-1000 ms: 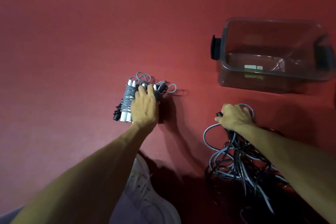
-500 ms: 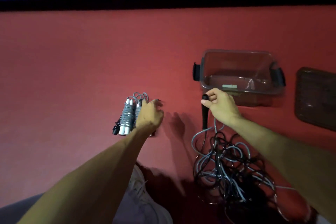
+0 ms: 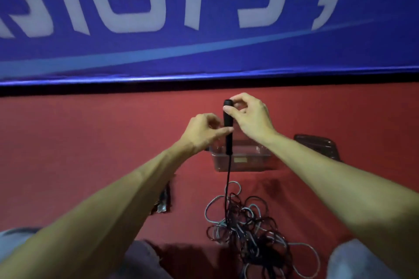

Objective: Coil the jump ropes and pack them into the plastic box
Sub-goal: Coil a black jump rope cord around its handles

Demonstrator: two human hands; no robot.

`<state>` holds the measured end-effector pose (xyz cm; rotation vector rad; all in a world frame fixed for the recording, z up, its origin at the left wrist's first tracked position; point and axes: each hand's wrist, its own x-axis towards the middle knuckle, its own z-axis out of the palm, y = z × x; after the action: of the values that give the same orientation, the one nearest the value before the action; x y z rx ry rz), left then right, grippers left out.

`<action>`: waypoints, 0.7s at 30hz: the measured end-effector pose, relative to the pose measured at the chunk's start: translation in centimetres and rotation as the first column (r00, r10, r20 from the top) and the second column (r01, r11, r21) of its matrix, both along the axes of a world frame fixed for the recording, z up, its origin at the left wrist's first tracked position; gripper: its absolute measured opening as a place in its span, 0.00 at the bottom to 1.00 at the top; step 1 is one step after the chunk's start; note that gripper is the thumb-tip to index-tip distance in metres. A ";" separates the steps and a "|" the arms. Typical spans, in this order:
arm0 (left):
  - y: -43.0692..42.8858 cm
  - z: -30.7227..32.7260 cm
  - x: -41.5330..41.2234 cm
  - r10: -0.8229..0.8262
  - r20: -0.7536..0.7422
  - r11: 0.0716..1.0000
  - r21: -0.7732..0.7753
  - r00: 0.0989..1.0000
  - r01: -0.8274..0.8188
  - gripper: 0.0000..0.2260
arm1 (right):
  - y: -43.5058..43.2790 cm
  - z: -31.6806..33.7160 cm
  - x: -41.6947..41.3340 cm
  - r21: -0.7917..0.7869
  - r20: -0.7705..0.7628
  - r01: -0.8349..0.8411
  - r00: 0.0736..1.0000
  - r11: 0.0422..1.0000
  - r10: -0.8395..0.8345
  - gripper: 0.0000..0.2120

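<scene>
Jump rope handle (image 3: 227, 120), black and upright, is held up by both hands: the right hand (image 3: 251, 118) pinches its top with thumb and curled fingers, and the left hand (image 3: 204, 131), fingers curled, grips it lower down, thumb against it. Its cord (image 3: 228, 179) hangs to the tangled ropes (image 3: 249, 229) on the red floor (image 3: 90, 142), nearer than the plastic box (image 3: 244, 161). A coiled bundle (image 3: 163, 201) lies to the left.

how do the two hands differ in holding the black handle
The right hand pinches the black handle at its top; the left hand holds it lower, mid-shaft. The right hand curls over the cap; the left hand lays its thumb across it. Both hold the same upright handle.
</scene>
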<state>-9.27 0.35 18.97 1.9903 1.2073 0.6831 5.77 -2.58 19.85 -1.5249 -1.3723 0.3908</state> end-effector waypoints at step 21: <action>-9.3 9.6 1.3 0.287 0.774 0.951 -0.303 0.564 -0.068 0.09 | -10.1 4.4 0.7 0.064 -0.375 -0.129 0.916 0.990 0.144 0.16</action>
<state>-7.98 -8.92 28.53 1.0816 0.8357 1.3082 6.47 -12.70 24.21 -1.2447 -1.1722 0.7048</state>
